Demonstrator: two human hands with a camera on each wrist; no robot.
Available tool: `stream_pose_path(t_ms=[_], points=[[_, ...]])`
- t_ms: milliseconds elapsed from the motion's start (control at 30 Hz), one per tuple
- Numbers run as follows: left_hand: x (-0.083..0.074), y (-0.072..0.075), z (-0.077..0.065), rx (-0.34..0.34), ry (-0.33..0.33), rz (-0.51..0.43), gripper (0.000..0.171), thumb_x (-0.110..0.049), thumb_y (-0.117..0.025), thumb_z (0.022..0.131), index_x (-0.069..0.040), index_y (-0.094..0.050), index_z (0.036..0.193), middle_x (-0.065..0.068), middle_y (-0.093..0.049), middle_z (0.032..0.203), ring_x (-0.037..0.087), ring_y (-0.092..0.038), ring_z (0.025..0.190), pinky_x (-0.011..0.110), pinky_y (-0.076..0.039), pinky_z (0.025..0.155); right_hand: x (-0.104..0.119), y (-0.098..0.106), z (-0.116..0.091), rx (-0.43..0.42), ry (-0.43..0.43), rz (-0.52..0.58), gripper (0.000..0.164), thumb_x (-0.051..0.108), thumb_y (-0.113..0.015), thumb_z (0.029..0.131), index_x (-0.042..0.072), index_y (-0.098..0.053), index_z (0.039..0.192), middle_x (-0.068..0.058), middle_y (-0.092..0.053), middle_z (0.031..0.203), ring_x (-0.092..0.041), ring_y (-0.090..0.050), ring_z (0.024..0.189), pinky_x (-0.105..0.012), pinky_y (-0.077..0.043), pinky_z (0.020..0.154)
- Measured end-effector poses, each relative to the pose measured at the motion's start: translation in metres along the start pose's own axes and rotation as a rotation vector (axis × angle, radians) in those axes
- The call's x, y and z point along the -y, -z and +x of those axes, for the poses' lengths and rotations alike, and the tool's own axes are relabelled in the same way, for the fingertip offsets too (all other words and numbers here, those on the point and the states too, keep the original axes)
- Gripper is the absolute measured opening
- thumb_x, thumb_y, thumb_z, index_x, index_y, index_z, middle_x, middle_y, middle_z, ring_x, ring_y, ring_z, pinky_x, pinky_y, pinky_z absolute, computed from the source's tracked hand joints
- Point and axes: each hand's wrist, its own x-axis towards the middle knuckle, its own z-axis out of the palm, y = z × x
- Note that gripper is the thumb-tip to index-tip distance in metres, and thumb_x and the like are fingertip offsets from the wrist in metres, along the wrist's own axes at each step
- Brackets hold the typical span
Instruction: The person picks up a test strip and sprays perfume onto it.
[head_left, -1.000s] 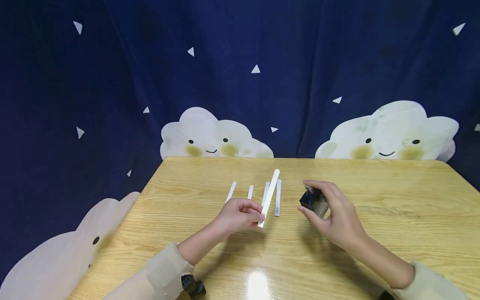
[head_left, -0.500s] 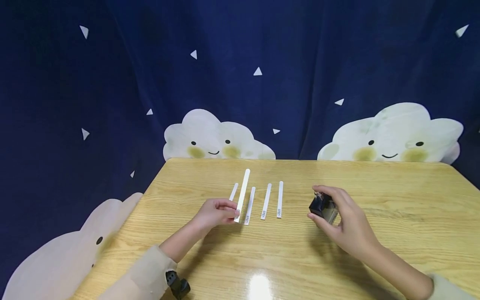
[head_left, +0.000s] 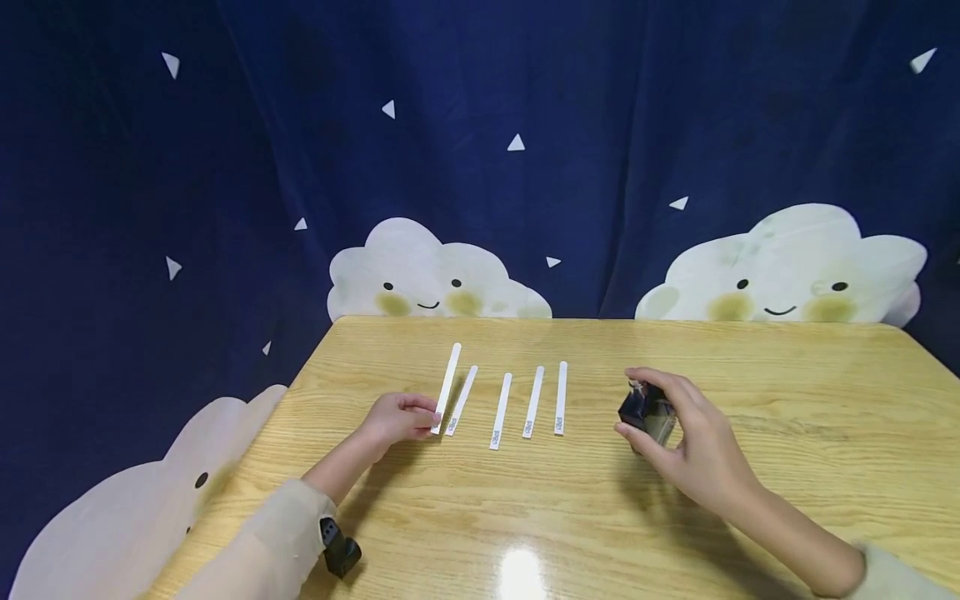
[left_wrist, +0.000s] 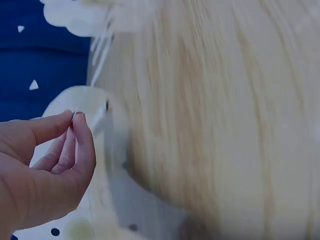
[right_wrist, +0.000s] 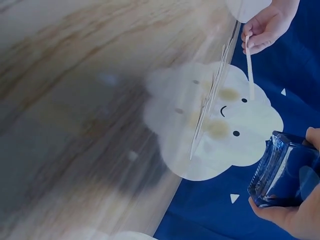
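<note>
My left hand [head_left: 399, 418] pinches the lower end of a white paper test strip [head_left: 449, 382] between thumb and fingers, above the left part of the table. Seen edge-on in the left wrist view, the strip [left_wrist: 76, 108] is a thin line at the fingertips. Several like strips lie on the wood to its right, the nearest test strip [head_left: 462, 400] close beside the held one. Over the right side, my right hand [head_left: 697, 446] grips a square glass perfume bottle with a black cap [head_left: 636, 406]. Its thick clear base shows on the bottle [right_wrist: 285, 170] in the right wrist view.
The light wooden table [head_left: 570, 517] ends at a dark blue curtain [head_left: 465, 167] printed with white clouds and triangles. Strips [head_left: 533, 402] lie spaced out in a rough row between the two hands, small print at their near ends.
My left hand has carried its strip leftward, past the row of strips, and somewhat lower. The right hand with the bottle shifted slightly right at first, then stayed nearly still.
</note>
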Motion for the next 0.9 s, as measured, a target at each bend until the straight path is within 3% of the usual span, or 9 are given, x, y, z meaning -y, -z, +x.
stream_pose_path(t_ms=[167,500,733,900], points=[[0.004,0.005,0.003,-0.044,-0.003,0.072,0.024,0.003,-0.068,0.083,0.012,-0.063,0.104,0.006,-0.070,0.081,0.006,-0.064,0.071,0.029,-0.061,0.074,-0.001,0.001,-0.002,0.014,-0.011,0.003,0.070,0.009,-0.086,0.066,0.015,-0.056,0.129,-0.005,-0.064,0.120,0.002,-0.053,0.101,-0.004,-0.046,0.073],[0.008,0.014,0.006,-0.154,0.004,0.152,0.022,0.006,-0.070,0.081,0.011,-0.065,0.102,0.013,-0.072,0.080,0.005,-0.063,0.065,0.024,-0.061,0.067,-0.005,0.004,-0.006,0.005,0.016,0.028,0.072,0.006,-0.086,0.064,0.015,-0.057,0.130,-0.004,-0.064,0.119,0.006,-0.052,0.105,0.000,-0.042,0.082],[0.010,0.021,0.008,-0.184,-0.021,0.214,0.021,0.004,-0.072,0.080,0.011,-0.066,0.098,0.019,-0.072,0.083,0.009,-0.067,0.065,0.026,-0.061,0.066,-0.006,0.005,-0.007,0.005,0.023,0.047,0.073,0.005,-0.086,0.064,0.014,-0.057,0.130,-0.004,-0.064,0.120,0.009,-0.051,0.106,-0.001,-0.044,0.080],[0.010,0.025,0.008,-0.217,-0.071,0.348,0.017,-0.003,-0.074,0.080,0.005,-0.068,0.094,0.015,-0.073,0.080,0.010,-0.066,0.062,0.022,-0.056,0.057,-0.007,0.004,-0.010,0.014,0.018,0.045,0.073,0.005,-0.087,0.063,0.014,-0.057,0.130,-0.004,-0.064,0.119,0.009,-0.051,0.103,-0.001,-0.045,0.079]])
